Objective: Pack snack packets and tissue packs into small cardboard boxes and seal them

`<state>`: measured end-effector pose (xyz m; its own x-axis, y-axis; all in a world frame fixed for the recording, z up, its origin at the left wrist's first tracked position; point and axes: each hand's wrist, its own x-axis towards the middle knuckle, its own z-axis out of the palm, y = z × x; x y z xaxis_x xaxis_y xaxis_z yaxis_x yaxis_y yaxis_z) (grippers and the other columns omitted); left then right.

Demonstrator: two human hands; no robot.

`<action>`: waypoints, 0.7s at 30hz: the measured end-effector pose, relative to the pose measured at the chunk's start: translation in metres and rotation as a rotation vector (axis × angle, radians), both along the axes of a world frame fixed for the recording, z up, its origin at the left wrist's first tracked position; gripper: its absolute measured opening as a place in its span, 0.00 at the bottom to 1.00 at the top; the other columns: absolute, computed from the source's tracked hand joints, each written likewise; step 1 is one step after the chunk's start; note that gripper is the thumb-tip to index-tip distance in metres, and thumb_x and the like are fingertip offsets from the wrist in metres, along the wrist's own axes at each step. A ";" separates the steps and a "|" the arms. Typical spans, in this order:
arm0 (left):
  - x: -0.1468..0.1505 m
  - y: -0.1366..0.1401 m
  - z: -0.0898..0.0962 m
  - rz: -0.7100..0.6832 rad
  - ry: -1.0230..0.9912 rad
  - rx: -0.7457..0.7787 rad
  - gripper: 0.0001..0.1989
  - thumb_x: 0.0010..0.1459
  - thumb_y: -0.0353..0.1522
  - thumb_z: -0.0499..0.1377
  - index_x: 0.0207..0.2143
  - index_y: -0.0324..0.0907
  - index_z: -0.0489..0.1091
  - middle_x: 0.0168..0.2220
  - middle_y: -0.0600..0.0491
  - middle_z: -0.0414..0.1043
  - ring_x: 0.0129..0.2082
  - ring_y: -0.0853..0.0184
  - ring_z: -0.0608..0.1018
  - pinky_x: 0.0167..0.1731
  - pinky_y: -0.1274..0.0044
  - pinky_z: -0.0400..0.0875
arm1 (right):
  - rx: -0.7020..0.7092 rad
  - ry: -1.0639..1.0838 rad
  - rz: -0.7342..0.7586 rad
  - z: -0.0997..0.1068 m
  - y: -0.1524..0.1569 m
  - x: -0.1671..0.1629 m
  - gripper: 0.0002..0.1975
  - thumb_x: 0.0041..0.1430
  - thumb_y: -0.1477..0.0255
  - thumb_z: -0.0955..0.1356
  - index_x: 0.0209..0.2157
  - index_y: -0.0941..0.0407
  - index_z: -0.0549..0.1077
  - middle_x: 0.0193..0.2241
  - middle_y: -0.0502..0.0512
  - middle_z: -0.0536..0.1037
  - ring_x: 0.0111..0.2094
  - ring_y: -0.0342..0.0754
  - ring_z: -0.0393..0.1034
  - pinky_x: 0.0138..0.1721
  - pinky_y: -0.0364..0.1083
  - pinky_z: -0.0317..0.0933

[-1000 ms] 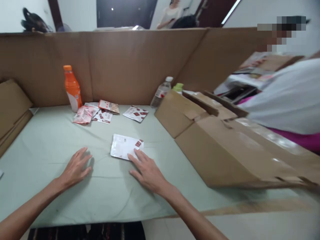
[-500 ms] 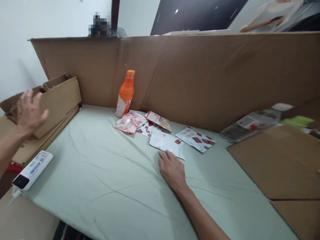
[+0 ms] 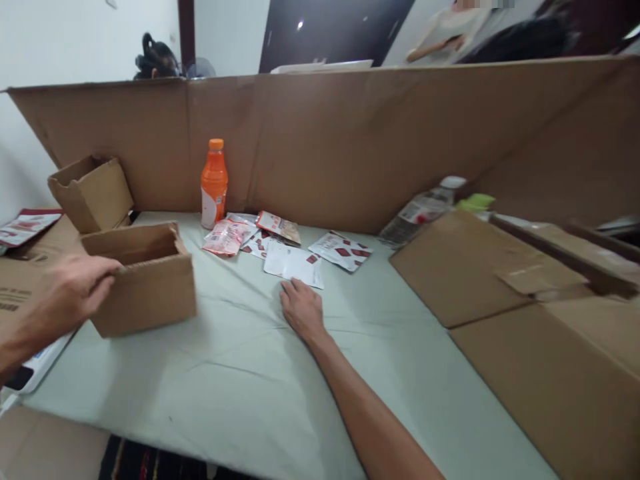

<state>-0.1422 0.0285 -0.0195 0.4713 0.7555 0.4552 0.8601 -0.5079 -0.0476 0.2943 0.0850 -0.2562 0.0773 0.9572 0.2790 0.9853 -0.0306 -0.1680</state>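
Note:
My left hand (image 3: 80, 283) is closed on the near-left rim of a small open-topped cardboard box (image 3: 150, 300). The box tilts slightly over the left part of the green cloth. I cannot tell whether its base touches the cloth. Close to the middle, my right hand (image 3: 303, 307) rests on the cloth with loosely bent fingers and holds nothing visible. Its fingertips lie at the near edge of a white packet (image 3: 287, 261). Another white packet with dark red diamonds (image 3: 345, 252), a pink packet (image 3: 226, 237) and an orange-and-brown packet (image 3: 280, 227) lie beyond.
An orange drink bottle (image 3: 214, 190) stands before the tall cardboard wall (image 3: 350, 147). A second small box (image 3: 97, 193) is at the back left. On the right are a leaning clear bottle (image 3: 420, 213) and large cardboard boxes (image 3: 465, 267). People are visible beyond the wall.
My left hand has closed on a small box and brought it rightward over the cloth, away from the other box. My right hand stays by the white packet. The view has swung right.

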 end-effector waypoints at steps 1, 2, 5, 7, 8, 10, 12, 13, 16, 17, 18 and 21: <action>0.022 -0.009 -0.004 -0.140 -0.002 0.063 0.11 0.69 0.32 0.54 0.44 0.41 0.76 0.38 0.53 0.82 0.38 0.61 0.82 0.43 0.69 0.76 | -0.009 0.005 -0.002 0.002 0.001 0.000 0.19 0.72 0.72 0.61 0.57 0.55 0.76 0.62 0.65 0.74 0.62 0.58 0.66 0.59 0.55 0.59; 0.043 -0.017 -0.007 -0.258 -0.006 0.089 0.10 0.69 0.30 0.54 0.43 0.41 0.75 0.35 0.53 0.82 0.35 0.62 0.81 0.40 0.70 0.75 | -0.019 0.012 -0.003 0.004 0.001 -0.001 0.19 0.72 0.72 0.60 0.57 0.55 0.76 0.63 0.65 0.73 0.63 0.57 0.66 0.59 0.54 0.59; 0.100 -0.031 -0.017 -0.437 0.002 0.057 0.11 0.68 0.22 0.52 0.41 0.40 0.73 0.32 0.53 0.80 0.31 0.65 0.78 0.37 0.71 0.74 | -0.039 0.032 0.010 0.009 0.001 -0.001 0.20 0.73 0.71 0.60 0.59 0.56 0.75 0.63 0.64 0.73 0.63 0.56 0.65 0.60 0.53 0.58; 0.129 -0.036 -0.022 -0.491 -0.006 0.053 0.12 0.67 0.20 0.51 0.41 0.40 0.72 0.32 0.53 0.79 0.30 0.65 0.77 0.37 0.71 0.74 | -0.045 0.043 0.026 0.012 0.001 0.000 0.20 0.73 0.70 0.59 0.59 0.55 0.74 0.63 0.63 0.73 0.63 0.56 0.65 0.59 0.52 0.57; 0.139 -0.038 -0.024 -0.508 -0.013 0.059 0.12 0.67 0.20 0.51 0.41 0.39 0.72 0.31 0.52 0.79 0.30 0.65 0.77 0.36 0.71 0.73 | -0.048 0.048 0.032 0.013 0.000 0.000 0.20 0.73 0.70 0.59 0.59 0.55 0.74 0.63 0.63 0.73 0.62 0.56 0.65 0.59 0.52 0.57; 0.154 -0.041 -0.025 -0.515 -0.016 0.064 0.12 0.66 0.20 0.51 0.41 0.39 0.72 0.31 0.52 0.79 0.29 0.64 0.77 0.35 0.70 0.73 | -0.052 0.056 0.041 0.015 0.000 0.002 0.20 0.74 0.70 0.59 0.59 0.55 0.74 0.61 0.63 0.75 0.61 0.56 0.66 0.59 0.51 0.58; 0.159 -0.043 -0.022 -0.518 0.003 0.040 0.12 0.67 0.21 0.51 0.41 0.40 0.72 0.31 0.51 0.79 0.30 0.63 0.78 0.34 0.69 0.72 | -0.058 0.065 0.043 0.016 0.001 0.003 0.21 0.74 0.71 0.58 0.59 0.55 0.74 0.59 0.64 0.76 0.60 0.56 0.67 0.58 0.51 0.59; 0.158 -0.043 -0.019 -0.522 0.018 0.027 0.12 0.68 0.22 0.51 0.42 0.40 0.72 0.32 0.51 0.80 0.31 0.63 0.79 0.36 0.69 0.73 | -0.062 0.069 0.043 0.017 0.001 0.004 0.21 0.74 0.71 0.58 0.59 0.54 0.74 0.59 0.64 0.77 0.60 0.57 0.67 0.58 0.52 0.59; 0.149 -0.038 -0.009 -0.508 0.063 0.011 0.10 0.70 0.26 0.53 0.48 0.42 0.71 0.41 0.49 0.83 0.44 0.59 0.83 0.52 0.61 0.72 | -0.071 0.084 0.040 0.018 0.004 0.004 0.20 0.73 0.71 0.58 0.58 0.54 0.75 0.58 0.64 0.77 0.59 0.58 0.68 0.57 0.53 0.60; 0.145 -0.034 -0.007 -0.497 0.070 0.009 0.10 0.70 0.27 0.54 0.50 0.42 0.71 0.44 0.49 0.83 0.47 0.57 0.83 0.57 0.58 0.70 | -0.072 0.088 0.039 0.019 0.005 0.004 0.20 0.73 0.70 0.59 0.58 0.54 0.75 0.58 0.64 0.77 0.59 0.59 0.68 0.57 0.53 0.60; 0.142 -0.030 -0.006 -0.496 0.071 0.003 0.10 0.69 0.28 0.54 0.51 0.42 0.70 0.46 0.49 0.83 0.49 0.57 0.83 0.59 0.56 0.68 | -0.072 0.092 0.038 0.019 0.005 0.003 0.20 0.73 0.70 0.59 0.58 0.54 0.75 0.58 0.64 0.77 0.59 0.59 0.68 0.58 0.53 0.60; 0.137 -0.020 -0.011 -0.546 0.037 -0.048 0.10 0.66 0.26 0.54 0.46 0.41 0.71 0.42 0.48 0.83 0.43 0.58 0.84 0.52 0.60 0.75 | -0.069 0.094 0.040 0.020 0.004 0.003 0.19 0.72 0.71 0.60 0.58 0.54 0.75 0.58 0.64 0.77 0.59 0.59 0.68 0.58 0.53 0.60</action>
